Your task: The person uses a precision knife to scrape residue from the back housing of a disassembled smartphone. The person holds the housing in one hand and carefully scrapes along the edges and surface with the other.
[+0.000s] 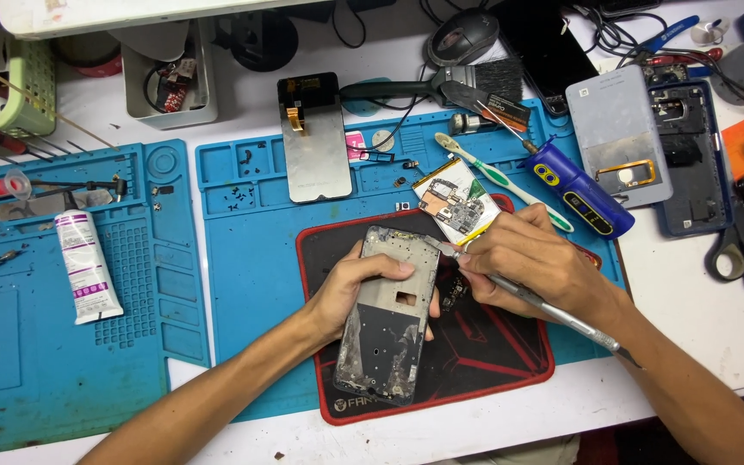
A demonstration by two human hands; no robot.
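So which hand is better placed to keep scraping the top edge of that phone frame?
The right hand. It already grips the metal tool, tip at the top edge of the phone frame. The left hand is wrapped around the frame, steadying it.

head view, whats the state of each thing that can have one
phone frame: stripped, tilted, gripped by left hand
metal tool: in right hand, tip at the frame's top edge
circuit board: lying loose, out of the frame
screen panel: detached, face down
white tube: capped, lying flat
scissors: shut
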